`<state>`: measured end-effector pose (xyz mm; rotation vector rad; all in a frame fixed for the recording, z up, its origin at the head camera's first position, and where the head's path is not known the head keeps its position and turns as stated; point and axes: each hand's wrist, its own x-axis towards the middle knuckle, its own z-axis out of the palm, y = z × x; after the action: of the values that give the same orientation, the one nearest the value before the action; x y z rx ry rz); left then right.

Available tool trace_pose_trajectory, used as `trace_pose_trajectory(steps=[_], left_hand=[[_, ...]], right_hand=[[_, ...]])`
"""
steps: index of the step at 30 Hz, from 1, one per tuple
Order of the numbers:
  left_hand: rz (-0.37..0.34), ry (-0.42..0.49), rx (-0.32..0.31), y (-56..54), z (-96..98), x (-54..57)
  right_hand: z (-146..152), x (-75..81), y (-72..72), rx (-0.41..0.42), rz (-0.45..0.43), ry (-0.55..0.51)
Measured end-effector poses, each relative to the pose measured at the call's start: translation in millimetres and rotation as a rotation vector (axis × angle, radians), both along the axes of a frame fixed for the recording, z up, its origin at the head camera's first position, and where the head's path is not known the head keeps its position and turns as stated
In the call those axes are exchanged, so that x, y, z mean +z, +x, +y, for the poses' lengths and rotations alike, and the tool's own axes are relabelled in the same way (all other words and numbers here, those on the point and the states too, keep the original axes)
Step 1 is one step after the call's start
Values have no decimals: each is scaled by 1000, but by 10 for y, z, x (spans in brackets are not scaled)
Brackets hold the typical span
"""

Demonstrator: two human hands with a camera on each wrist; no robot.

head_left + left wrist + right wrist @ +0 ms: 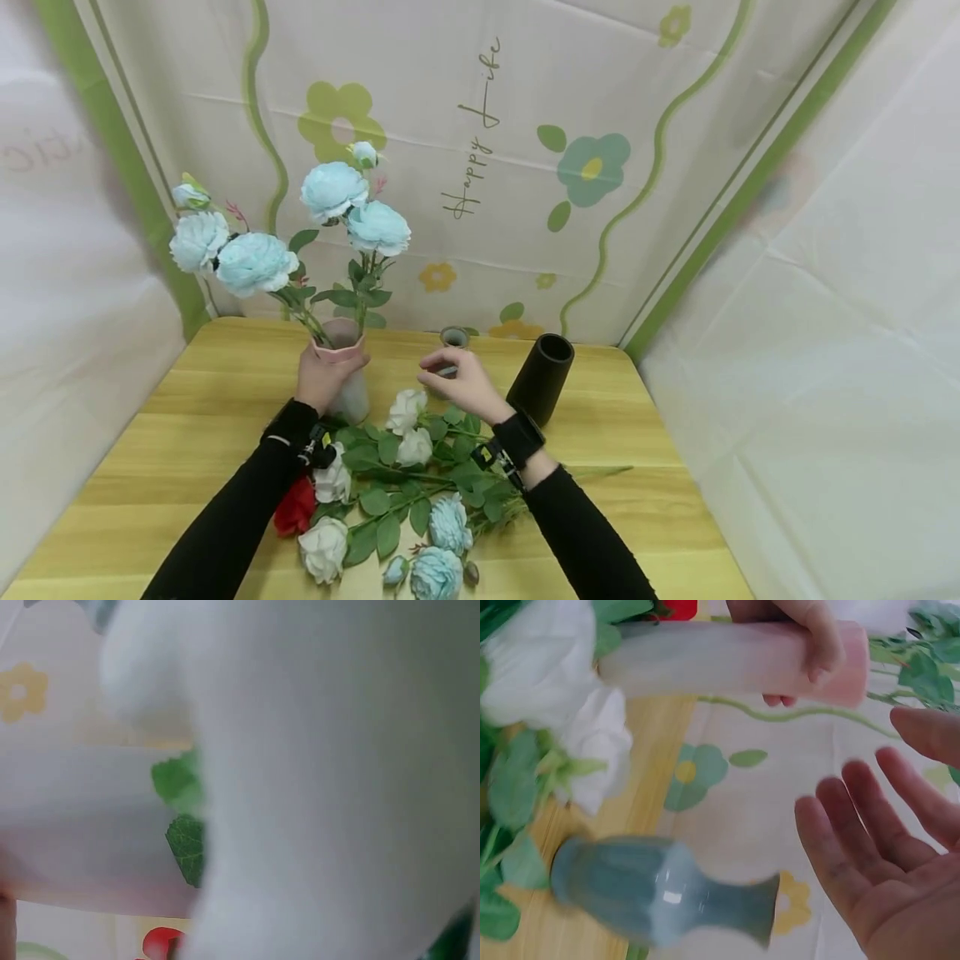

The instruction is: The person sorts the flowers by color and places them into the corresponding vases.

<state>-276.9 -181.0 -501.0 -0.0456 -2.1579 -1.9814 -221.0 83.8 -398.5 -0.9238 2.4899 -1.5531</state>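
My left hand (321,381) grips a tall pink-and-white vase (351,402) just below its pink rim; its pale side (697,660) lies across the right wrist view. Two stems with light blue peonies (334,191) stand in it, one leaning left, the other nearly upright. To the right of that vase, my right hand (467,385) is raised with nothing in it, fingers loosely bent and apart (885,877). Behind it in the head view is a small blue-grey vase (660,889), partly hidden by the hand. A blurred white shape (330,780) covers most of the left wrist view.
A black vase (543,377) stands right of my right hand. Below my hands, white roses (324,549), a red flower (296,505) and blue peonies (437,572) lie with leafy stems (390,475) on the wooden table (637,533). A printed cloth (420,100) hangs behind.
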Motion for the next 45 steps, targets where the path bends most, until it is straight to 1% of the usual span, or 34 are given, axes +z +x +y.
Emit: trace_pose_trajectory(steps=[3, 7, 9, 12, 13, 14, 17, 19, 20, 21, 26, 28, 30, 35, 37, 41, 45], left_hand=[[25, -17, 12, -32, 5, -34], [73, -20, 35, -54, 7, -36], [83, -22, 47, -51, 4, -23], [78, -21, 43, -51, -5, -18], [77, -19, 42, -53, -6, -25], [73, -14, 39, -52, -5, -30], [66, -6, 33, -65, -6, -49], [67, -15, 39, -73, -5, -44], [68, -19, 43, -77, -6, -34], [73, -25, 48, -87, -19, -28], [100, -14, 46, -118, -98, 10], [100, -14, 40, -120, -121, 14], [94, -28, 51, -112, -137, 13], [87, -28, 87, -79, -177, 5], [96, -22, 87, -73, -179, 8], [108, -17, 73, -69, -161, 16], [94, -16, 74, -52, -172, 13]], right_hand=[[180, -12, 117, 1, 24, 38], [416, -84, 231, -17, 35, 72], [524, -131, 271, -28, 34, 84], [671, -206, 326, -56, 23, 118], [741, -288, 317, -67, 26, 132], [794, -319, 335, -71, 19, 147], [991, -561, 327, -80, 9, 168], [1122, -718, 310, -84, 9, 175], [1162, -741, 327, -81, 2, 177], [1215, -816, 309, -85, 4, 182], [1350, -911, 322, -110, 1, 252], [1390, -937, 330, -120, 11, 297], [1424, -965, 340, -121, 30, 343], [1509, -1088, 361, -66, 122, 454], [1565, -1137, 369, -45, 151, 488], [1685, -1174, 396, -36, 165, 531], [1747, -1188, 433, -12, 152, 537]])
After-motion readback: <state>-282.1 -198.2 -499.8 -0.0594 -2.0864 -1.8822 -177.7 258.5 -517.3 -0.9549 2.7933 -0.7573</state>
